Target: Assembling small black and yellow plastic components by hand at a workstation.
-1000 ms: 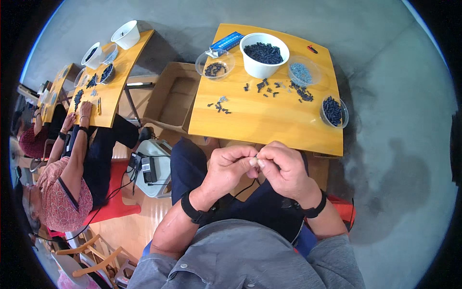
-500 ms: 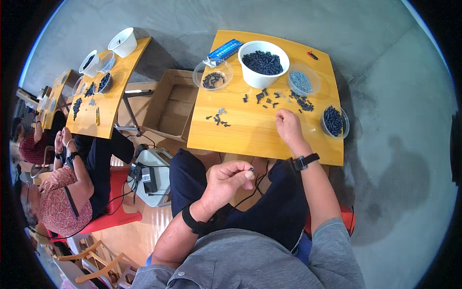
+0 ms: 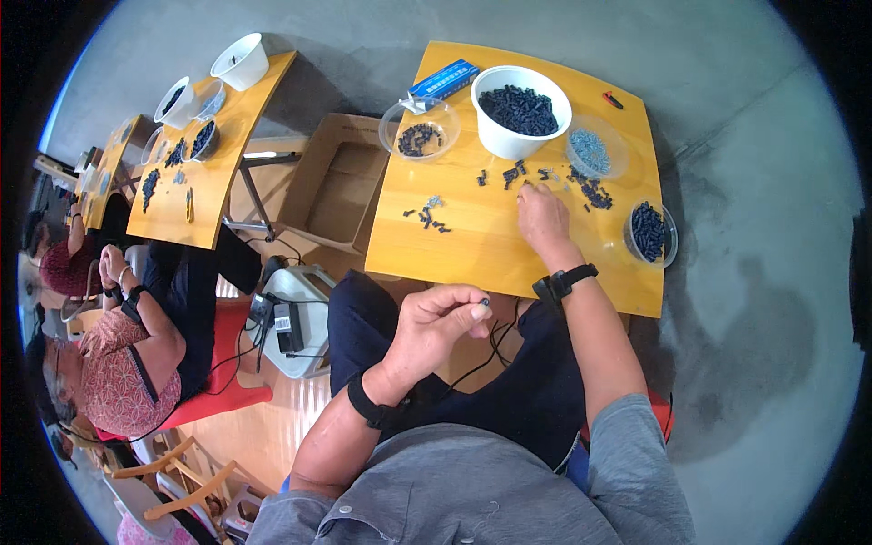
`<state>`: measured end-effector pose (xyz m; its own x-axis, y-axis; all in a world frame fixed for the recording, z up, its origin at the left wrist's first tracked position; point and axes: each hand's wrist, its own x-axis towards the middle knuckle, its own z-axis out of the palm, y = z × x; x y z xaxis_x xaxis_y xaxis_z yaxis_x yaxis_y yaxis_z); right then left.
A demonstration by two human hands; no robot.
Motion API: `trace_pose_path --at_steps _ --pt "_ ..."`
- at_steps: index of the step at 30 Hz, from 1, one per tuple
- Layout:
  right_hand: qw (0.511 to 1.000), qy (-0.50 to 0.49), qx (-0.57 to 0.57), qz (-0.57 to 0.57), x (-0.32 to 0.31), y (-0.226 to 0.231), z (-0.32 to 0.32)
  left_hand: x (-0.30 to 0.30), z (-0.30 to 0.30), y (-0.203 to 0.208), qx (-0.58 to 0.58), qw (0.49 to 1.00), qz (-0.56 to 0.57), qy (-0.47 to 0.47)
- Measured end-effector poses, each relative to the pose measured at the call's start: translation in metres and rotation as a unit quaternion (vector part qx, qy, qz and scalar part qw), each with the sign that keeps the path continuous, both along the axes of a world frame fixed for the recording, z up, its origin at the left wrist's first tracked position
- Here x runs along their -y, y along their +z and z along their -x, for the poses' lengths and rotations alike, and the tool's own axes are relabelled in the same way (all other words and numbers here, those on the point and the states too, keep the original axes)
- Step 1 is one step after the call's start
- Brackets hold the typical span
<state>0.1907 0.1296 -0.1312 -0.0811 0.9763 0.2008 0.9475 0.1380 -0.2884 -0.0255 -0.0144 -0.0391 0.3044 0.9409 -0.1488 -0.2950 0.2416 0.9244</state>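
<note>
My left hand (image 3: pixel 434 329) is held above my lap, in front of the table's near edge. Its thumb and forefinger pinch a small black plastic part (image 3: pixel 485 302). My right hand (image 3: pixel 543 221) reaches over the yellow table, fingertips down beside loose black parts (image 3: pixel 514 173). Those fingers are drawn together, and what they hold, if anything, is hidden. To the right of that hand lies a pile of black parts (image 3: pixel 595 193). Left of it, a small heap of silvery pieces (image 3: pixel 435 202) sits by more black parts (image 3: pixel 427 219).
On the table (image 3: pixel 481 250) stand a white bucket of black parts (image 3: pixel 480 118), a tub of blue-grey screws (image 3: pixel 589 153), a tub of black parts (image 3: pixel 649 231), a shallow clear tub (image 3: pixel 420 141) and a blue box (image 3: pixel 445 80). Left are a cardboard box (image 3: pixel 313 195) and a co-worker (image 3: pixel 136 363).
My right hand has moved forward to the loose black parts. The left hand still pinches its part, turned slightly. The whole view has shifted a little.
</note>
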Motion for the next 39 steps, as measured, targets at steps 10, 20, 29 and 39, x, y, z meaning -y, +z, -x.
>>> trace_pose_path --at_steps 10,20,29,39 --pt "0.966 0.007 -0.259 -0.015 0.032 0.008 -0.011 0.001 -0.002 0.007 0.044 0.999 -0.021 0.000" --pt "0.774 0.015 -0.625 0.107 0.114 0.117 0.024 0.007 -0.009 0.015 0.062 0.998 -0.014 0.000" --pt "0.775 0.118 -0.613 0.102 0.154 0.143 0.039 0.011 -0.011 0.024 0.060 0.998 -0.032 -0.009" --pt "0.803 0.157 -0.572 0.052 0.158 0.147 0.045 0.013 -0.007 0.034 0.082 0.996 -0.037 -0.008"
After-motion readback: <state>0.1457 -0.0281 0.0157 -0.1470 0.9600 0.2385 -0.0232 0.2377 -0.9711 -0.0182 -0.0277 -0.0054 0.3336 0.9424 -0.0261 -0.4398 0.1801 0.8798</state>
